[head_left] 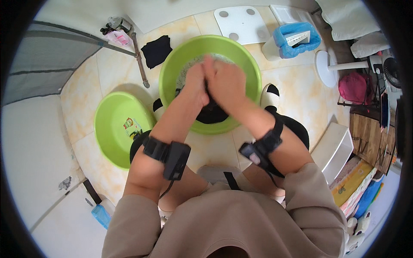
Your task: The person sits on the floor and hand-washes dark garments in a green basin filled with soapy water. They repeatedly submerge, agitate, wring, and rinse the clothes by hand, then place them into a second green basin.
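Note:
A large green basin (254,86) stands on the floor in front of me, with foamy, sudsy water (186,69) inside. Over it my left hand (195,85) and my right hand (227,81) are pressed together, fingers curled closed and slightly blurred. Black cloth (214,115) shows between and below them, bunched in the near part of the basin. My hands grip a piece of it; the rest hangs down or lies in the water. How the fingers hold it is partly hidden.
A smaller green basin (109,146) sits at the left. Beyond lie a folded black cloth (156,51) and a white flat scale-like board (234,21). A bin with a blue bag (284,47), a white-based fan (327,71) and a white open box (333,150) stand at the right.

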The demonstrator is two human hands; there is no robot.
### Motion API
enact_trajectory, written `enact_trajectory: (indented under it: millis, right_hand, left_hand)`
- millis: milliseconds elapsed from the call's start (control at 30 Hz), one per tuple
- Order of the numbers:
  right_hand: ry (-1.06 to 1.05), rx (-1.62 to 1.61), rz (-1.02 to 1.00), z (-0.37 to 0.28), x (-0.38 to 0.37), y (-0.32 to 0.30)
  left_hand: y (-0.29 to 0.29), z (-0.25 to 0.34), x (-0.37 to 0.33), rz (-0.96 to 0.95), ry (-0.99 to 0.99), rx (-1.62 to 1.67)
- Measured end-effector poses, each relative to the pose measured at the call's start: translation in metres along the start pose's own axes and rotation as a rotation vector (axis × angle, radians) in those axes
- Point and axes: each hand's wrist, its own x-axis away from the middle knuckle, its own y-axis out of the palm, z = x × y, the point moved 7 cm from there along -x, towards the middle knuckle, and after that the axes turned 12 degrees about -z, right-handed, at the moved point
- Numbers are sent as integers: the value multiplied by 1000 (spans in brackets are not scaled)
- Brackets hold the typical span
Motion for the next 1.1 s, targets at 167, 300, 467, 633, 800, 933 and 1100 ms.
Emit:
enact_trajectory:
  millis: [167,300,467,633,800,933,1100]
  right_hand:
    - [135,-243,-77,17,-2,10]
    - [-39,-235,-97,-18,18,9]
    - [171,-367,-1,42,-10,20]
    - [277,-694,-305,80,-28,51]
    - [303,-850,-428,72,-27,38]
    - [382,-909,-520,80,-27,31]
    - [527,-1168,-458,100,-22,26]
  left_hand:
    - [2,-19,-3,-49,-146,120]
    - [-21,-2,-10,-26,-189,-192]
    - [-13,-27,-6,-67,-251,-71]
    - [-3,6,8,15,-9,-517]
    - [16,6,15,-437,-188,-929]
    - [17,9,12,-470,-118,-947]
    - [15,20,7,-310,35,-522]
